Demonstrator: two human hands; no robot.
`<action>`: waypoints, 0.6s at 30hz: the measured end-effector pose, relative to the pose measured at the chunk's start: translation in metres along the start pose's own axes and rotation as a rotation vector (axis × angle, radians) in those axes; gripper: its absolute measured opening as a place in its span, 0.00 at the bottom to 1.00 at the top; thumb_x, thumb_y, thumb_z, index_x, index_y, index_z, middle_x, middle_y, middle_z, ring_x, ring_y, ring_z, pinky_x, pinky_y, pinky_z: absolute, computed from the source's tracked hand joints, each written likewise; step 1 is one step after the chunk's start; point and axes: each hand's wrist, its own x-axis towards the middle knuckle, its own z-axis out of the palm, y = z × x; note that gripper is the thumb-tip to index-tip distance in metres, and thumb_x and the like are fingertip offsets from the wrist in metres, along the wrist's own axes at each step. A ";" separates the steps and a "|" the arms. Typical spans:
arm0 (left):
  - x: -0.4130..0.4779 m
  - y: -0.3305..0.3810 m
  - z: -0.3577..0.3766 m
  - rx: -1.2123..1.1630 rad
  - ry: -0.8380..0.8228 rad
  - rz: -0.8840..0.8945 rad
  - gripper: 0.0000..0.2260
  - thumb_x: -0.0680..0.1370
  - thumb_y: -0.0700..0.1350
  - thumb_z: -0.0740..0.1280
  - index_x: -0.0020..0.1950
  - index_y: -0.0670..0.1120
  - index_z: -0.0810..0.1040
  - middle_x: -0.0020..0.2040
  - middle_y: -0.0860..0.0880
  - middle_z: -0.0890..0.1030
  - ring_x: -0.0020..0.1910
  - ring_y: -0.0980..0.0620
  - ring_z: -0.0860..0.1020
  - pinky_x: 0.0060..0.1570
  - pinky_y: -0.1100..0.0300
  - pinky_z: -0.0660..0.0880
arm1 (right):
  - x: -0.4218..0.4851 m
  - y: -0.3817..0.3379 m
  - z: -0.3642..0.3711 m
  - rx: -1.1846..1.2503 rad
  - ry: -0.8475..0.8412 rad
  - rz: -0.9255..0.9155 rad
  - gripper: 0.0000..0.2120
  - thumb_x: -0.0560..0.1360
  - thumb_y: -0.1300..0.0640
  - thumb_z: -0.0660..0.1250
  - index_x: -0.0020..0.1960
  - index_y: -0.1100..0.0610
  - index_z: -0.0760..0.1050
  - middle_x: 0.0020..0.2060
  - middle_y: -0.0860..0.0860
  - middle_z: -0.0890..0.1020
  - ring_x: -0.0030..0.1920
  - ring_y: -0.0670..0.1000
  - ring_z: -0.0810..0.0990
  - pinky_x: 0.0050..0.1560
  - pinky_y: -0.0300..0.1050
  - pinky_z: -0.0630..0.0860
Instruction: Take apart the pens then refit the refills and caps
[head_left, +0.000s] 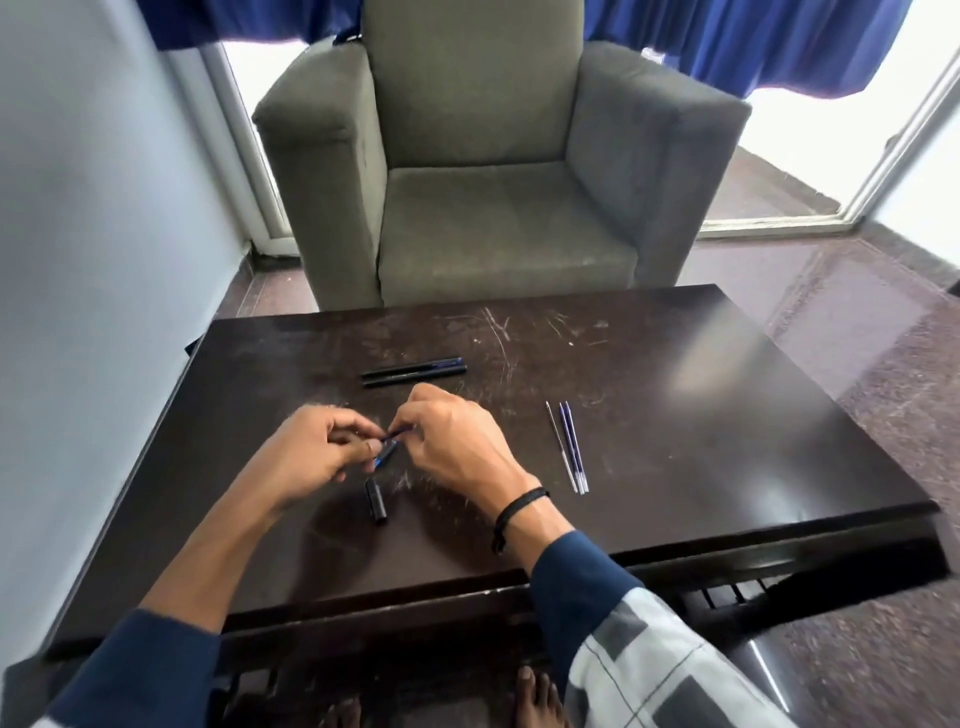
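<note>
left hand and right hand pinch one short blue-and-black pen piece between fingertips. just nearer on the table lies a black cap. three refills lie beside the right hand, pointing away; two barrels lie crosswise beyond.

2 pens at centre back, 3 refills right, table open beyond
</note>
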 end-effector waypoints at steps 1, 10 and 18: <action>0.001 0.000 0.001 0.003 -0.003 0.000 0.08 0.78 0.35 0.73 0.46 0.49 0.85 0.33 0.48 0.85 0.29 0.61 0.76 0.29 0.68 0.72 | 0.001 0.002 -0.001 0.001 0.000 -0.006 0.10 0.76 0.59 0.65 0.51 0.52 0.84 0.49 0.49 0.79 0.47 0.56 0.80 0.40 0.47 0.75; 0.010 -0.008 -0.010 -0.049 -0.019 -0.004 0.06 0.77 0.36 0.74 0.49 0.46 0.87 0.35 0.46 0.86 0.30 0.60 0.76 0.31 0.66 0.72 | 0.007 0.000 0.004 -0.022 0.035 -0.084 0.08 0.75 0.60 0.66 0.49 0.55 0.83 0.46 0.50 0.77 0.43 0.59 0.80 0.37 0.52 0.77; 0.029 0.005 0.008 -0.095 -0.030 -0.014 0.05 0.77 0.37 0.74 0.47 0.47 0.85 0.37 0.44 0.86 0.35 0.50 0.79 0.34 0.61 0.73 | 0.012 0.013 0.008 -0.072 0.114 0.034 0.07 0.73 0.59 0.66 0.48 0.51 0.81 0.48 0.48 0.78 0.46 0.57 0.81 0.41 0.52 0.78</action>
